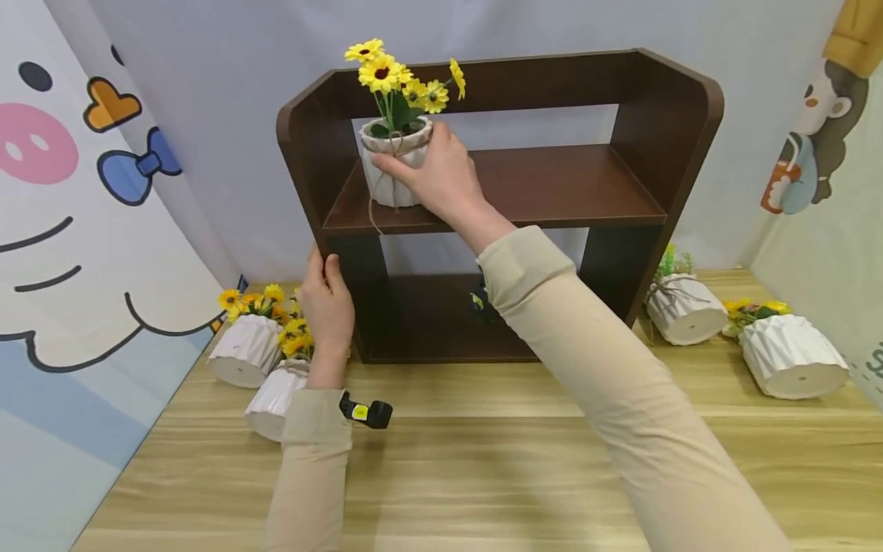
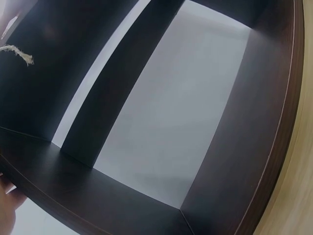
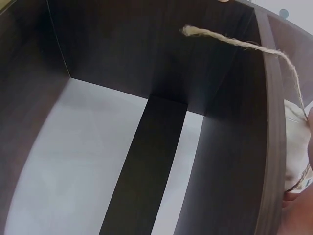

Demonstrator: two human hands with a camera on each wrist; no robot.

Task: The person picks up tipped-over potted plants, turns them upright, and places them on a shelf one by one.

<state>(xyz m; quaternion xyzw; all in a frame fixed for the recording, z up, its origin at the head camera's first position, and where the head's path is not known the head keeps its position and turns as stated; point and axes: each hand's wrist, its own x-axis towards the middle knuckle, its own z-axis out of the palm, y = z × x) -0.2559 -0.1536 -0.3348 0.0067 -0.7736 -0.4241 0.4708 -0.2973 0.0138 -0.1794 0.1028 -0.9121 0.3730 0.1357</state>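
Note:
A white ribbed flower pot (image 1: pixel 385 180) with yellow daisy-like flowers (image 1: pixel 381 74) stands at the left end of the upper shelf of a dark brown two-tier rack (image 1: pixel 566 184). My right hand (image 1: pixel 444 176) grips the pot, thumb across its front and fingers at its right side. Twine is tied round the pot, and its loose end (image 3: pixel 230 40) hangs below the shelf edge. My left hand (image 1: pixel 327 307) touches the rack's left side panel from outside, its fingers partly hidden. In the left wrist view, some of those fingers (image 2: pixel 7 208) show beside the panel.
Two white pots with yellow flowers, one farther back (image 1: pixel 244 349) and one nearer (image 1: pixel 272 399), lie tipped left of the rack. To its right lie a green-plant pot (image 1: pixel 690 310) and a yellow-flower pot (image 1: pixel 793 356). All are on the wooden table (image 1: pixel 483 475); a curtain (image 1: pixel 207 46) hangs behind.

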